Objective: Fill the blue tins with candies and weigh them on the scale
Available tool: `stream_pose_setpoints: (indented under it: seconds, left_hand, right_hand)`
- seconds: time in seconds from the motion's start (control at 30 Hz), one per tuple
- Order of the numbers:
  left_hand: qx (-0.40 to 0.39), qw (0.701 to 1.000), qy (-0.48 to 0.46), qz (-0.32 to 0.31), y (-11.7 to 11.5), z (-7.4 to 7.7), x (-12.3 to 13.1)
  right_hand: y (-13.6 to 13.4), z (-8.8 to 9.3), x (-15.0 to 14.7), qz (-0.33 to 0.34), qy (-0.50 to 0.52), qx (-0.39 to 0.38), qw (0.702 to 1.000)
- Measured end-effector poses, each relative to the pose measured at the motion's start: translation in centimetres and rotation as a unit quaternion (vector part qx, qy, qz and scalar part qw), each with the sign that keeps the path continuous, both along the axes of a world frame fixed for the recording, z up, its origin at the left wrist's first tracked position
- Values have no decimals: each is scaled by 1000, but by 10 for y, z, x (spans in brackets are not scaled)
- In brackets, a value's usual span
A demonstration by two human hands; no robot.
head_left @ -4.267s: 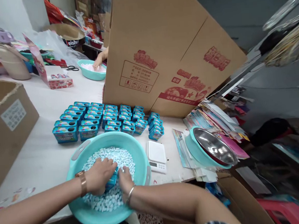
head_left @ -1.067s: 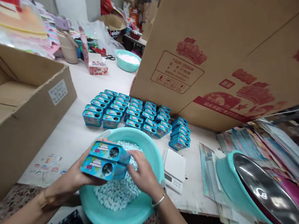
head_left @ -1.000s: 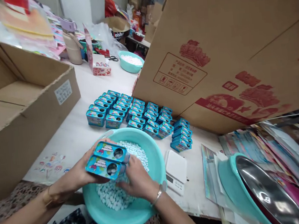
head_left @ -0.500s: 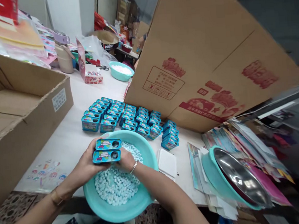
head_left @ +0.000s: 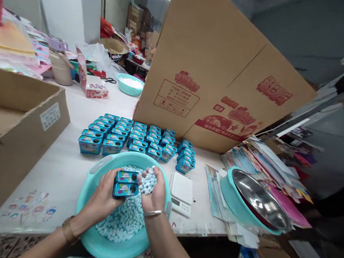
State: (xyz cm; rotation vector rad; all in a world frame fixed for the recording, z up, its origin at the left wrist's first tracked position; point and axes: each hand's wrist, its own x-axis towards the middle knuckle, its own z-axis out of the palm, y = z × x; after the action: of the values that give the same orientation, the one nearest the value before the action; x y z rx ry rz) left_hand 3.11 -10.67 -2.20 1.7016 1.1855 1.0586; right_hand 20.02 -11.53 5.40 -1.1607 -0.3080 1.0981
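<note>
The left hand (head_left: 105,194) is gripping two blue tins (head_left: 125,183) stacked one against the other, fingers curling round their left ends; the tins are lying level, their long axis running sideways from the left hand toward the right hand (head_left: 153,192), printed faces and round holes turning up toward the camera; the right hand is cupping a heap of pale blue tablets (head_left: 148,181) palm-up, touching the tins' right ends; both hands are hovering over the teal basin (head_left: 88,183); a white scale (head_left: 181,188) is sitting just right of the right hand.
</note>
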Motion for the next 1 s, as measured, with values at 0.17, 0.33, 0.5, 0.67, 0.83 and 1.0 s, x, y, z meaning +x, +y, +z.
stream_pose_setpoints:
  seconds: [0.17, 0.33, 0.5, 0.67, 0.83, 1.0]
  left_hand:
    - [8, 999, 40, -16, -3, -7, 5]
    - [5, 999, 24, -37, -7, -8, 3]
    - [-61, 998, 1, -17, -3, 7, 1]
    - [-163, 979, -53, -108, 1, 46, -5]
    - [-171, 973, -19, -154, 5, 49, -9]
    - [-125, 981, 13, -148, 11, 41, -15]
  right_hand:
    - [-9, 11, -33, -103, 3, 32, 994]
    - [-12, 29, -27, -73, -15, 37, 997]
    - [-9, 32, -9, -47, -32, 37, 998]
    - [-7, 15, -5, 38, -21, -8, 999]
    - [-11, 2, -1, 86, -103, -33, 990]
    - [-19, -8, -1, 78, -115, -64, 988]
